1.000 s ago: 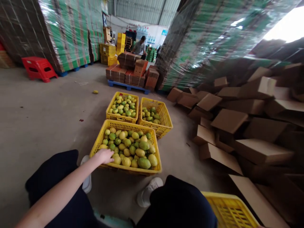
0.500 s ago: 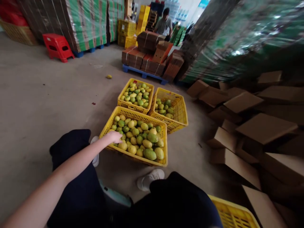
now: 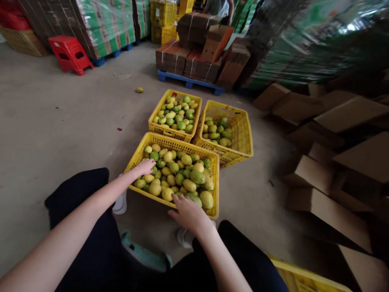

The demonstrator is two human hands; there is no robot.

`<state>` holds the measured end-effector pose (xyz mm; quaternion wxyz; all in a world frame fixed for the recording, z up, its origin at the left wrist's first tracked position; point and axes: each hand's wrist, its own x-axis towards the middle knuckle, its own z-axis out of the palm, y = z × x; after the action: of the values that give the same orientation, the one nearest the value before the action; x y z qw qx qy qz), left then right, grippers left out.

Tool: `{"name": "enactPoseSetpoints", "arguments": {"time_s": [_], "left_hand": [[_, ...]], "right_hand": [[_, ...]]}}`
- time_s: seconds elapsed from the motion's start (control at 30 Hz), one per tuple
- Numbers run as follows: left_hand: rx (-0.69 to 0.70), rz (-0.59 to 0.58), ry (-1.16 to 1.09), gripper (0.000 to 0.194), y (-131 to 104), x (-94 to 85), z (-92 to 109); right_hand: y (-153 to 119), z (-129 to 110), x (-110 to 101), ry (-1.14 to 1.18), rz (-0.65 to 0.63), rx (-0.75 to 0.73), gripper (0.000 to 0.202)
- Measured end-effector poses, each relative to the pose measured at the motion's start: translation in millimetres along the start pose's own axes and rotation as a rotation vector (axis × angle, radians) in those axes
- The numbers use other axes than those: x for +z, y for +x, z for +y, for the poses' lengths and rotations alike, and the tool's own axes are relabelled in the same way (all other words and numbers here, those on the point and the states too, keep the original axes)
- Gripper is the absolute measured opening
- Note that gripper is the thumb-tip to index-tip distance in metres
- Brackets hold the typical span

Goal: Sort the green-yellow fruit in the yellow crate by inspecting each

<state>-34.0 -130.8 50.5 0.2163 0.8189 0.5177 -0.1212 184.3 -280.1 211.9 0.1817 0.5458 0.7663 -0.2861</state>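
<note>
Concrete floor (image 3: 75, 113), cardboard boxes (image 3: 316, 174) right. Left hand (image 3: 146, 166) at the fruit (image 3: 171, 179); can't tell if fingers grip. Right hand (image 3: 188, 211) over near edge, fingers spread. Fruit's in near yellow crate (image 3: 215, 182); two more fruit crates (image 3: 243, 132) just beyond.

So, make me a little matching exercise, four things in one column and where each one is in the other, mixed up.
1. Left hand
2. Right hand
3. Red stool
4. Loose fruit

A. On the floor, beyond the crates
B. At the front crate's left end
C. Beside a green-and-brown wrapped stack
D. Over the front crate's near edge

Pairs: 1-B, 2-D, 3-C, 4-A
</note>
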Motion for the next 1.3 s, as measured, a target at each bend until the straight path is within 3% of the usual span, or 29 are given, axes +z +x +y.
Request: {"name": "enactPoseSetpoints", "arguments": {"time_s": [0.1, 0.2, 0.3, 0.4, 0.5, 0.6, 0.7, 0.8, 0.83, 0.9, 1.0, 1.1, 1.17, 1.3], "left_hand": [[-0.048, 0.03, 0.066, 0.056, 39, -1.7, 4], [-0.085, 0.034, 0.087, 0.057, 71, 1.1, 7], [-0.13, 0.039, 0.068, 0.051, 87, 5.5, 8], [-0.163, 0.04, 0.012, 0.053, 86, 5.6, 5], [-0.193, 0.043, -0.094, 0.059, 71, 0.6, 1], [-0.196, 0.061, -0.258, 0.055, 53, -10.0, 5], [-0.164, 0.08, -0.476, 0.049, 38, -33.8, 28], [-0.046, 0.067, -0.706, 0.05, 20, -76.0, 66], [0.05, 0.02, -0.85, 0.051, 13, -92.3, 78], [0.198, -0.073, -1.032, 0.05, 0, -123.0, 95], [0.224, -0.042, -1.063, 0.049, -9, -147.8, 94], [0.031, 0.103, -0.726, 0.047, -3, -131.9, 67], [-0.124, 0.097, -0.442, 0.041, -1, -101.3, 46], [-0.251, -0.018, -0.226, 0.019, -10, -30.0, 22]], "right_hand": [[3, 3, -8, -0.006, 0.129, -0.11, 0.056], [5, 12, -12, -0.036, 0.072, 0.015, 0.059], [6, 25, -14, -0.026, 0.034, 0.147, 0.058], [6, 34, -15, -0.012, 0.082, 0.152, 0.057], [7, 38, -19, 0.035, 0.114, 0.072, 0.056], [10, 43, -23, 0.125, 0.314, -0.015, 0.041], [16, 51, -29, 0.399, 0.745, -0.075, 0.031], [25, 56, -35, 0.876, 1.066, -0.028, 0.048], [28, 56, -38, 1.067, 1.086, 0.008, 0.06], [31, 54, -44, 1.463, 0.98, 0.057, 0.076], [27, 51, -52, 1.964, 0.617, 0.028, 0.056], [18, 56, -55, 2.231, 0.387, -0.027, 0.034], [13, 65, -54, 2.297, 0.41, -0.025, 0.027], [10, 84, -50, 2.333, 0.536, 0.027, 0.027]]}}
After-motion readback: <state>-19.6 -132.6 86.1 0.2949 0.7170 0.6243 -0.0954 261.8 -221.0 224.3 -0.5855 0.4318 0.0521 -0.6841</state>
